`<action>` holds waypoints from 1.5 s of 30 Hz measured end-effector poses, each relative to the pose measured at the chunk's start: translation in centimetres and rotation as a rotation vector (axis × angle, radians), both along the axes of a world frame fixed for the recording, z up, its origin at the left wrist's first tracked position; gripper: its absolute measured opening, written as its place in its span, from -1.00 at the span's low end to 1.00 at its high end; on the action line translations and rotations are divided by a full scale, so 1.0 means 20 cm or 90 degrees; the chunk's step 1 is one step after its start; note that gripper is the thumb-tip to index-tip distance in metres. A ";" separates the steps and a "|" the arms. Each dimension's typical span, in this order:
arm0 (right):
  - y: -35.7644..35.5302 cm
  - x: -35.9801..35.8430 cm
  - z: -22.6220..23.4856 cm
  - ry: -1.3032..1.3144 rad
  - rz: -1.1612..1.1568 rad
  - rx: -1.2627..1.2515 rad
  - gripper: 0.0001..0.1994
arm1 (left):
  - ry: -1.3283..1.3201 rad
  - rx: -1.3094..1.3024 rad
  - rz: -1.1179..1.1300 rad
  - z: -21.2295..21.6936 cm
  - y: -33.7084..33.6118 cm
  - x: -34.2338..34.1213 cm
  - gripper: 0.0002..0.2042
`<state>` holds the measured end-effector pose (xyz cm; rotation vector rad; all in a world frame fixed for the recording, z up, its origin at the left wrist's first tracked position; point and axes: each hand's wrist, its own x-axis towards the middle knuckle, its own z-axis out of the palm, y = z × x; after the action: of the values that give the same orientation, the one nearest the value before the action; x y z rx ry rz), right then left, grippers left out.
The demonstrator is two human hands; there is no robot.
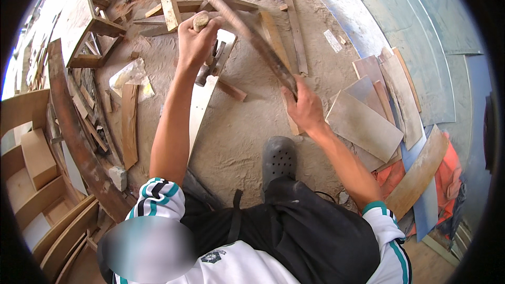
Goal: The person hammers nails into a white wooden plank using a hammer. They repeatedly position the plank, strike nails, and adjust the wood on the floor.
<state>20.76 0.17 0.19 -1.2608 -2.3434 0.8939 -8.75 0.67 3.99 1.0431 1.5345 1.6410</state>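
Dark trousers and a grey perforated clog [279, 159] sit closest, at six o'clock. Left hand [195, 39] is closed around the pale wooden handle of a hammer [206, 68], its metal head hanging below the fist. Right hand [304, 108], at three o'clock from it, grips the lower end of a long dark wooden strip [247, 31] slanting up toward eleven o'clock. Flat boards [363, 123] lie at three o'clock on the sandy floor [236, 131]; curved timber [73, 126] at nine.

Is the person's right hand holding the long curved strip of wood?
Yes, the right hand grips the lower end of the curved wooden strip.
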 end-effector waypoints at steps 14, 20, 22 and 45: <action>0.05 0.10 0.05 -0.030 -0.006 0.039 -0.60 | 0.025 -0.007 0.004 -0.04 -0.01 -0.02 -0.80; 0.08 0.14 -0.01 -0.242 0.088 -0.010 -0.59 | 0.025 -0.004 0.005 -0.04 -0.04 0.01 -0.77; 0.06 0.11 0.05 -0.165 0.073 0.021 -0.60 | 0.021 -0.004 0.010 -0.05 -0.07 -0.01 -0.78; 0.08 0.08 0.01 -0.067 0.099 0.012 -0.66 | 0.023 0.047 0.035 -0.07 -0.24 0.00 -0.81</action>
<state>22.40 1.70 0.44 -1.1573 -2.5546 0.8693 -8.83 -4.06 2.64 1.0843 1.5487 1.7368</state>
